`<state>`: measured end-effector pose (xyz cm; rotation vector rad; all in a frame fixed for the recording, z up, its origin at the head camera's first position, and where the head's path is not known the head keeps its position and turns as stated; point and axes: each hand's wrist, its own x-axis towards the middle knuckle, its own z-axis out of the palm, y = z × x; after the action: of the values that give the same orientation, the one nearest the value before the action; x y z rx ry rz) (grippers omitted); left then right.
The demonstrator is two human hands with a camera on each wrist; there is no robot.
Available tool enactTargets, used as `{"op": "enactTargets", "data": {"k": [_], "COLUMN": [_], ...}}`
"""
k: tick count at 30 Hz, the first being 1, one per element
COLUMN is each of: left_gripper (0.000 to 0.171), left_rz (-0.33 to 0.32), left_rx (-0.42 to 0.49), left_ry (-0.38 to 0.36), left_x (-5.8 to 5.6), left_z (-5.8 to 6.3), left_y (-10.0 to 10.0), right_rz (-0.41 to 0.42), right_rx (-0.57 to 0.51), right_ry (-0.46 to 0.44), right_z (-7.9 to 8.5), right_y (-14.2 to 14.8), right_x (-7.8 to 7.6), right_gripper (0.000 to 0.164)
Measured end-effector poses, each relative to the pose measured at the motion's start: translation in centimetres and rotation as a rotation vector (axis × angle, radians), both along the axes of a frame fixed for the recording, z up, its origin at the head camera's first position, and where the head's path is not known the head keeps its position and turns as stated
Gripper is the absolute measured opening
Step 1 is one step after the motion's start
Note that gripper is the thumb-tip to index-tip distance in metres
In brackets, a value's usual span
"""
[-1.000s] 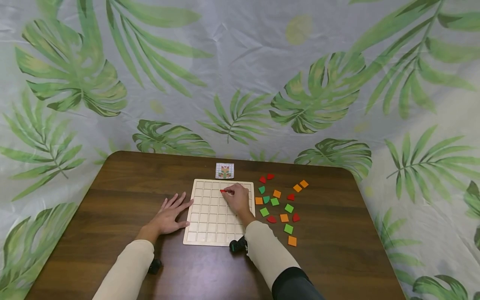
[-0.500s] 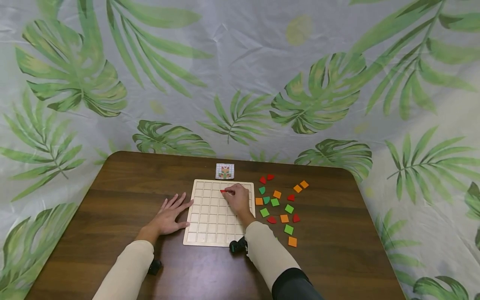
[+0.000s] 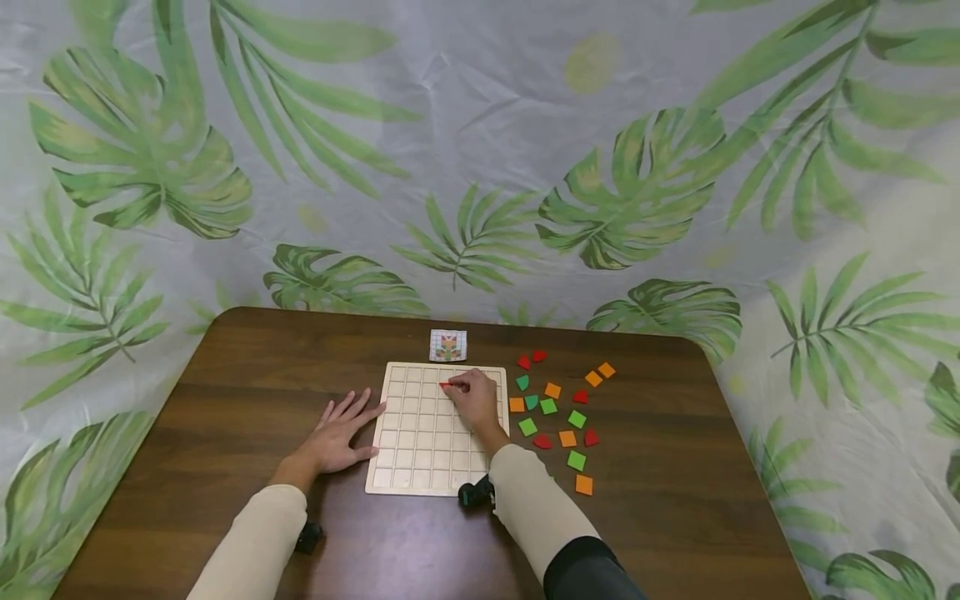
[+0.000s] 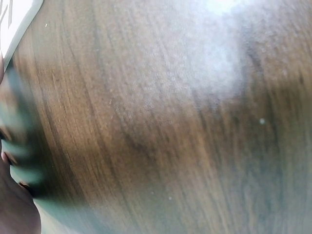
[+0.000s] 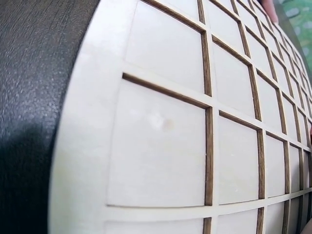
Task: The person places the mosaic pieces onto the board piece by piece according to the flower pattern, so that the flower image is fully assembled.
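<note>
A pale wooden board (image 3: 424,437) with a grid of square recesses lies on the table. Over its upper part, my right hand (image 3: 476,402) pinches a small red tile (image 3: 445,385) between thumb and fingertips. The tile is right at a recess near the board's top row, and the fingers cover most of it. My left hand (image 3: 337,437) rests spread on the table, fingertips at the board's left edge. In the left wrist view, only part of that hand (image 4: 17,209) shows at the lower left. The right wrist view shows the board's grid (image 5: 156,146) close up.
Right of the board lie scattered tiles: orange squares (image 3: 584,485), green squares (image 3: 577,419), red pieces (image 3: 581,397) with a curved side and teal pieces (image 3: 522,382). A small printed pattern card (image 3: 448,345) lies behind the board. A leaf-print cloth (image 3: 480,142) hangs behind the brown table (image 3: 675,500).
</note>
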<state>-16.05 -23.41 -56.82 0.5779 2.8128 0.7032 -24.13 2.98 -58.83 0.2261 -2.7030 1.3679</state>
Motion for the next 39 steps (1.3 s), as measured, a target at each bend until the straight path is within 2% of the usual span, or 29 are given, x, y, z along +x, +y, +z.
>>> {"op": "enactTargets", "data": {"k": [5,12,17,26,33,39], "left_gripper": [0.072,0.073,0.073,0.072,0.073,0.073], "left_rz": [-0.005,-0.007,-0.007,-0.012,-0.02,-0.02], "left_rx": [0.01,0.001,0.009,0.017,0.004,0.007], "left_ry": [0.003,0.018,0.007,0.022,0.022,0.012], "left_x": [0.1,-0.3,-0.3,-0.1,-0.2,-0.1], "left_z": [-0.2,-0.4,-0.4,-0.2,0.0,0.0], "left_y": [0.1,-0.2,-0.1,-0.2,-0.4,-0.1], "right_rz": [-0.011,0.0,0.01,-0.049,-0.035,-0.082], "right_rx": [-0.05,-0.084,-0.065,0.047,0.116,0.143], "right_ry": [0.009,-0.004,0.023,0.042,0.014,-0.031], "right_z": [0.0,1.3,1.7,1.9,2.5,2.3], "right_y": [0.6,2.9,6.4,14.0,18.3,21.1], "right_x": [-0.1,-0.4,-0.8,-0.8,-0.2,0.1], "right_gripper": [0.012,0.013,0.015,0.019,0.022,0.024]}}
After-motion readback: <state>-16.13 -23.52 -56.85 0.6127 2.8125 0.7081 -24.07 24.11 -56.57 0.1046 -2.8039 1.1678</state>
